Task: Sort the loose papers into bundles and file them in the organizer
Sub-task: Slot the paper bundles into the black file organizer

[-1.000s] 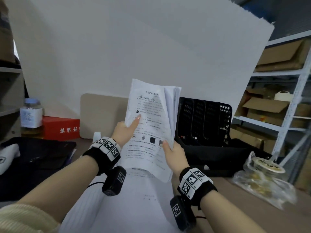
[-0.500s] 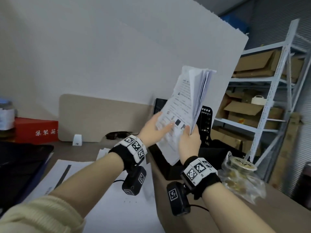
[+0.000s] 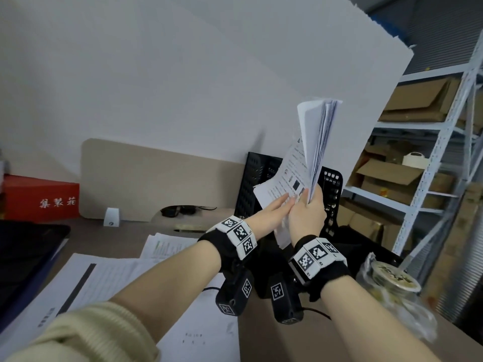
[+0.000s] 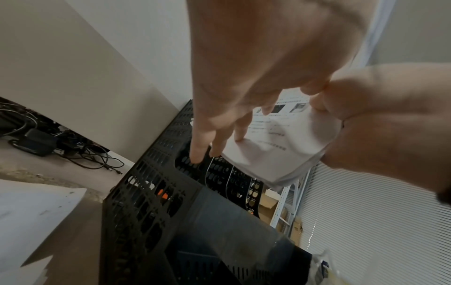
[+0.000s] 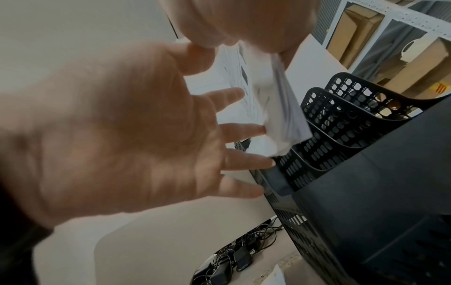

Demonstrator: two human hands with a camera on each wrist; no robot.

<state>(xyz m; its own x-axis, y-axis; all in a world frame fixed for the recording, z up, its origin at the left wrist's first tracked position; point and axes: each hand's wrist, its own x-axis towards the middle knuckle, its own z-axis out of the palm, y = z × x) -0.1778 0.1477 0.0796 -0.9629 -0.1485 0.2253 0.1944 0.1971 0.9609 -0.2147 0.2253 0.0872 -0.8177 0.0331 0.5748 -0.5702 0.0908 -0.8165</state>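
Observation:
A bundle of printed papers [image 3: 315, 142] stands upright and edge-on above the black mesh organizer [image 3: 249, 184]. My right hand [image 3: 309, 198] grips the bundle's lower edge, thumb on the printed side. My left hand [image 3: 286, 199] lies with straight fingers against the printed face. In the left wrist view the bundle's lower corner [image 4: 280, 152] hangs just over the organizer's dividers [image 4: 227, 173]. In the right wrist view my left hand [image 5: 258, 146] is spread, fingertips touching the papers [image 5: 278, 111] above the slots [image 5: 336, 123]. More loose sheets [image 3: 109, 280] lie on the desk.
A beige divider panel [image 3: 156, 178] and white board stand behind the desk. A red box [image 3: 39, 199] sits far left, dark glasses [image 3: 183, 210] near the panel. A plastic bag with lidded tubs [image 3: 392, 286] lies right of the organizer. Metal shelves with cartons [image 3: 418, 178] stand beyond.
The bundle has swung right and turned edge-on over the organizer. My left hand has left the bundle's side edge and now lies flat on its face. The right hand keeps its grip.

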